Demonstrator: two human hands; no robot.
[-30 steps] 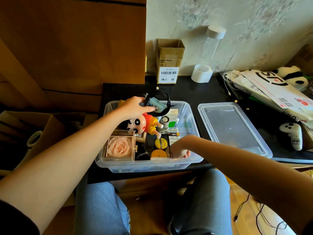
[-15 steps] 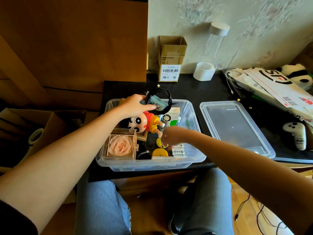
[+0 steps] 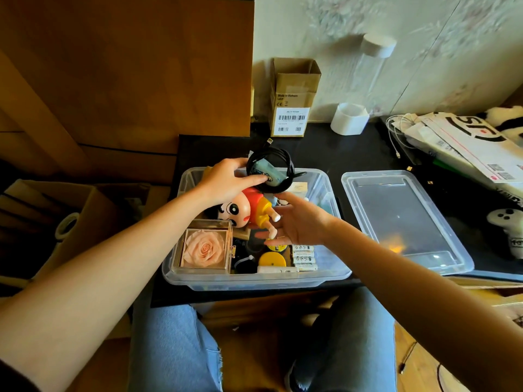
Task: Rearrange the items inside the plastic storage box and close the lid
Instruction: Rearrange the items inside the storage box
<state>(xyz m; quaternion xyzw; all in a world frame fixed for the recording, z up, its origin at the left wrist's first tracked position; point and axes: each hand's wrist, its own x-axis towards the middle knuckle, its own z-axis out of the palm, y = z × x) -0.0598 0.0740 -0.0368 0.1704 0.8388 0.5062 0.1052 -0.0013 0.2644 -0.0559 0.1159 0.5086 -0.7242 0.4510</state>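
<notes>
The clear plastic storage box (image 3: pixel 198 280) stands open on the black table, its lid (image 3: pixel 402 222) lying flat to its right. My left hand (image 3: pixel 226 181) holds a coiled black cable with a small blue packet (image 3: pixel 268 174) over the box's far edge. My right hand (image 3: pixel 300 224) is spread open, palm up, beside the legs of a cartoon figure (image 3: pixel 243 210) in a red shirt and yellow shorts. Inside the box also lie a rose in a clear case (image 3: pixel 205 248), a yellow round thing (image 3: pixel 272 260) and a pack of batteries (image 3: pixel 304 256).
A small cardboard box (image 3: pixel 294 100) and a white tape roll (image 3: pixel 349 118) stand at the wall. Envelopes (image 3: pixel 475 148), white cables and a white game controller (image 3: pixel 509 230) lie to the right. A large cardboard box (image 3: pixel 56 219) sits left of the table. My knees are below.
My right hand rose from the box's front right corner, left the batteries there, and moved up to the figure's legs with fingers spread. The left hand kept holding the cable coil.
</notes>
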